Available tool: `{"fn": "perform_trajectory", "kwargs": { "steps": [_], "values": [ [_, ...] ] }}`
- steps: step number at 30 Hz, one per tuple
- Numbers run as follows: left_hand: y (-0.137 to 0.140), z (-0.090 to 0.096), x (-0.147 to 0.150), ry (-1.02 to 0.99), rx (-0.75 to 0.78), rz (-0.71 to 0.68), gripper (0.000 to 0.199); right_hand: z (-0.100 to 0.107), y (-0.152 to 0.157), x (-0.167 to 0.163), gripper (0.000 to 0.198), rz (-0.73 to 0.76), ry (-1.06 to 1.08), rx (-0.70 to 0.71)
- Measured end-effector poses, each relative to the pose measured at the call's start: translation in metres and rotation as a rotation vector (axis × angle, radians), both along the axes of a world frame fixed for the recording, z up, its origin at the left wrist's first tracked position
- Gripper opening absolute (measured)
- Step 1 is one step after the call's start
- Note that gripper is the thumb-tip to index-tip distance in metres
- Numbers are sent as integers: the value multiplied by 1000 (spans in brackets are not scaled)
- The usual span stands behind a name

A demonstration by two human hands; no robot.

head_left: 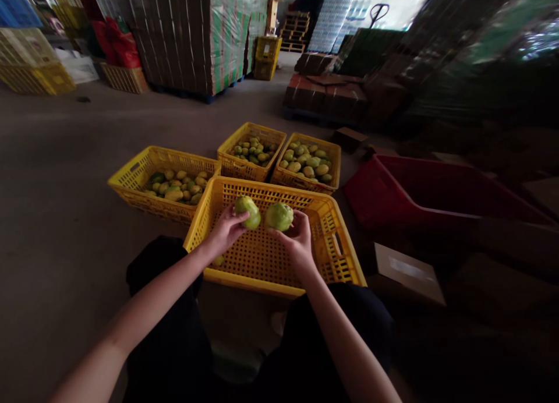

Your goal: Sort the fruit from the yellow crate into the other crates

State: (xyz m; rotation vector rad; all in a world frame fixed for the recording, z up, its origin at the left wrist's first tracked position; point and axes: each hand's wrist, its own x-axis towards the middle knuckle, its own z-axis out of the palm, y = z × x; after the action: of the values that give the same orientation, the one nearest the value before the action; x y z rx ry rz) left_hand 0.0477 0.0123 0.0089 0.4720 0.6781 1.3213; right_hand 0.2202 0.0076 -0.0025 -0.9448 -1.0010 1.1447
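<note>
My left hand (227, 229) grips a smooth, yellow-green fruit (247, 212) that looks like a mango. A second green fruit (279, 216), lumpier and with dark marks near its top, is between the fingers and thumb of my right hand (299, 240). Both fruits are held up side by side, a small gap apart, above a large yellow plastic crate (271, 285) with a perforated floor. Inside that crate, at its near left corner, lies another yellowish fruit (218, 261), partly hidden by my left forearm.
Beyond the large crate stand a left crate (126, 179), a middle crate (238, 169) and a right crate (334, 164), each holding several yellow-green fruits. A red tub (371, 193) and a cardboard box (408, 272) are to the right. Wrapped stacks (174, 42) stand farther back.
</note>
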Motion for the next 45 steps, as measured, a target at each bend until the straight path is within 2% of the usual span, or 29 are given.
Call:
{"fn": "perform_trajectory", "kwargs": {
  "steps": [2,5,10,14,17,22,25,27,29,33,36,38,40,43,45],
  "values": [
    [2,2,-5,-108,-74,-15,31,0,2,2,50,38,125,-131],
    [5,7,-11,-240,-162,37,28,-2,7,5,34,77,307,-272],
    [8,6,-16,-260,-284,64,24,-2,11,8,23,177,491,-447],
    [9,2,-17,-232,-259,1,34,1,10,8,20,123,552,-630],
    [8,0,-17,-204,-229,-50,42,0,10,6,21,149,523,-656],
    [14,-5,-13,-48,-322,-47,42,-9,13,2,36,171,407,-543],
    [17,-7,-11,91,-317,28,34,-12,11,2,41,44,179,-345],
    [15,-5,-11,187,-177,120,37,-13,7,4,46,-114,-68,-133],
    [11,-1,-12,291,32,155,42,-13,2,6,57,-235,-342,117],
    [4,2,-18,576,428,65,50,-17,-4,14,64,-323,-780,592],
    [3,-3,-21,800,681,33,54,-19,-6,17,61,-369,-926,762],
    [3,-6,-22,831,752,26,53,-18,-8,16,57,-356,-935,772],
    [3,-9,-20,750,710,4,52,-16,-9,12,57,-318,-834,704],
    [2,-9,-17,515,498,-33,53,-11,-8,8,64,-210,-462,444],
    [3,-5,-14,312,311,-64,53,-7,-5,7,57,-76,-158,202]
  ]
}}
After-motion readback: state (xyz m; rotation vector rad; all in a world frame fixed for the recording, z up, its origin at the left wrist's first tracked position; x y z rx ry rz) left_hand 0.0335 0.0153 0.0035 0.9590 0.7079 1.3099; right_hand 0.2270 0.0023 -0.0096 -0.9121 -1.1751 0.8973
